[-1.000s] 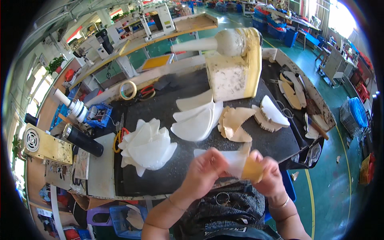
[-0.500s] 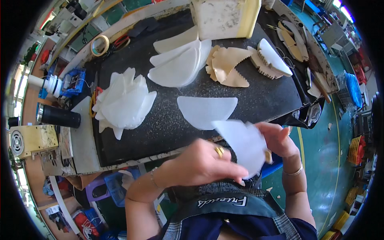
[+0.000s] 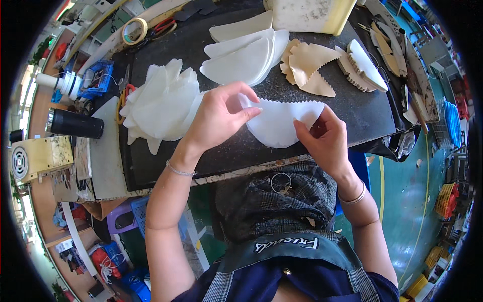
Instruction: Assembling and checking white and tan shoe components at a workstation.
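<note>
Over the front of the dark work board, I hold a white half-moon sheet (image 3: 279, 123) between my two hands. Its upper edge is zigzag and its lower edge is rounded. My left hand (image 3: 214, 118) pinches the left corner with thumb and fingers. At the other corner, my right hand (image 3: 326, 143) is closed on the sheet, thumb in front and fingers behind. Left of my left hand lies a loose heap of white sheets (image 3: 161, 108). Beyond the held sheet, smooth-edged white half-moon sheets (image 3: 240, 60) lie stacked.
Tan zigzag-edged pieces (image 3: 307, 63) and a thick white half-round block with a toothed edge (image 3: 366, 63) lie at the far right. A pale box (image 3: 307, 15) stands behind. Tape roll (image 3: 134, 31), scissors (image 3: 163, 26) and black flask (image 3: 75, 123) line the left side.
My hands have moved up from over my lap to above the board and now stretch one sheet between them. The half-moon sheet that lay alone on the board no longer shows there.
</note>
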Tool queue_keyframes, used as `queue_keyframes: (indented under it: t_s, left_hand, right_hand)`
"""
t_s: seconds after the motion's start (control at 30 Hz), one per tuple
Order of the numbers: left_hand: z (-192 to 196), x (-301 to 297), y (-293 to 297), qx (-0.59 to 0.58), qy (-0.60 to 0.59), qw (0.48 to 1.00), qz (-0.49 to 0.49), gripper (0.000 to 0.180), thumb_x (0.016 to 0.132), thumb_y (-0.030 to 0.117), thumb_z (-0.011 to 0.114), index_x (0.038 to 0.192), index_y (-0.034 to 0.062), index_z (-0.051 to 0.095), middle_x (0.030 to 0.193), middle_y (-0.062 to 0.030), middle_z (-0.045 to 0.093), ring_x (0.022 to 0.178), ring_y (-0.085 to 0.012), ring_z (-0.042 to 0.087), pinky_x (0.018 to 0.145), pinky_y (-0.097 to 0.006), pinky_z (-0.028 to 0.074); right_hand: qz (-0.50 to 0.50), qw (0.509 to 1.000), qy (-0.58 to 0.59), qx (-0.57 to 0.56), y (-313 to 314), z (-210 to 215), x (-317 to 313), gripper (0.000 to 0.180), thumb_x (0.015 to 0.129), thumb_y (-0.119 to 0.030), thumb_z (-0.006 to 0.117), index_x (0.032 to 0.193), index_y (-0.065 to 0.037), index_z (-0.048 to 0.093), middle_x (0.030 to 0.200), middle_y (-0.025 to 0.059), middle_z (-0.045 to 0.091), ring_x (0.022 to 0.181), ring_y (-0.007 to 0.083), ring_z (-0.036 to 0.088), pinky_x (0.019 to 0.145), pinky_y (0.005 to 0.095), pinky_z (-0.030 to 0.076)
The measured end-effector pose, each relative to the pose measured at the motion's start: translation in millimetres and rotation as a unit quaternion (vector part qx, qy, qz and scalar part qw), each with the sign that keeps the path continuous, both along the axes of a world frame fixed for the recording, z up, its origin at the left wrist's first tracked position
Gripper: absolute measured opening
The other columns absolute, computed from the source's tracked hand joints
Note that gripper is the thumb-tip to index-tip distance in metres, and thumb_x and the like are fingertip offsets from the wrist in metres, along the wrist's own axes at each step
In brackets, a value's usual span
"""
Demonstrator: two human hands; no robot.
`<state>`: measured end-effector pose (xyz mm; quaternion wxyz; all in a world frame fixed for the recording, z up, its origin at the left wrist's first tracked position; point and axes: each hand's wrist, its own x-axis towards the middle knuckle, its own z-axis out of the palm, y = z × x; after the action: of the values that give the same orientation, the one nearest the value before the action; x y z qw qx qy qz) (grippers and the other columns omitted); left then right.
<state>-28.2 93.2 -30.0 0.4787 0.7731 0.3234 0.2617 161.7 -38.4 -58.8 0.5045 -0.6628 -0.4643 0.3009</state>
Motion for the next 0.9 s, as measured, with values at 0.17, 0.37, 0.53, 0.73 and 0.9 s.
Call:
queue_keyframes:
  t_s: [0.17,0.37,0.53,0.73,0.9]
  left_hand:
    - [-17.2,3.5,3.6,0.071,0.041,0.996,-0.043,0.007,0.075,0.003,0.076,0.081,0.0057,0.073,0.070,0.0002,0.054,0.060,-0.0069,0.049,0.053,-0.023,0.040]
    - [1.1,0.5,-13.6,0.346,0.168,0.923,0.006,0.016,0.067,0.004,0.077,0.081,0.0100,0.075,0.075,-0.0069,0.055,0.063,-0.0213,0.055,0.058,-0.033,0.047]
    - [-19.2,14.2,-84.3,0.301,0.169,0.925,-0.161,0.082,0.070,0.017,0.076,0.142,0.0052,0.038,0.145,-0.0171,0.039,0.134,-0.0317,0.037,0.113,-0.042,0.029]
    - [-9.2,-7.8,-108.6,-0.006,-0.139,0.984,0.107,0.015,0.094,0.002,0.054,0.109,-0.0008,0.054,0.105,-0.0134,0.065,0.095,-0.0183,0.066,0.076,-0.029,0.056]
    - [6.3,-12.3,-104.6,-0.579,-0.216,0.786,0.032,0.042,0.098,0.033,0.052,0.116,-0.0044,0.049,0.105,-0.0179,0.064,0.089,-0.0245,0.068,0.071,-0.035,0.060]
  right_hand:
    - [0.022,0.981,-0.192,0.026,-1.5,2.7,-6.7,0.027,0.076,-0.011,0.073,0.073,-0.002,0.048,0.065,0.0109,0.056,0.052,0.0221,0.058,0.050,0.0311,0.047]
    - [-0.013,0.936,-0.350,-0.033,-1.4,14.2,17.7,0.035,0.077,-0.016,0.072,0.094,-0.005,0.043,0.077,0.0124,0.058,0.067,0.0313,0.061,0.060,0.0390,0.048]
    - [-0.053,0.929,-0.363,0.053,31.4,25.2,68.2,0.038,0.072,0.007,0.060,0.109,-0.004,0.055,0.099,0.0135,0.060,0.092,0.0295,0.060,0.081,0.0380,0.049]
    - [0.013,0.780,-0.608,0.146,94.3,-6.9,131.4,0.026,0.081,0.000,0.056,0.105,-0.007,0.065,0.107,0.0114,0.065,0.109,0.0310,0.055,0.091,0.0401,0.044]
    - [-0.104,0.969,-0.214,0.065,67.7,24.7,103.5,0.013,0.090,-0.013,0.060,0.085,-0.002,0.063,0.064,0.0058,0.063,0.052,0.0140,0.059,0.049,0.0270,0.045]
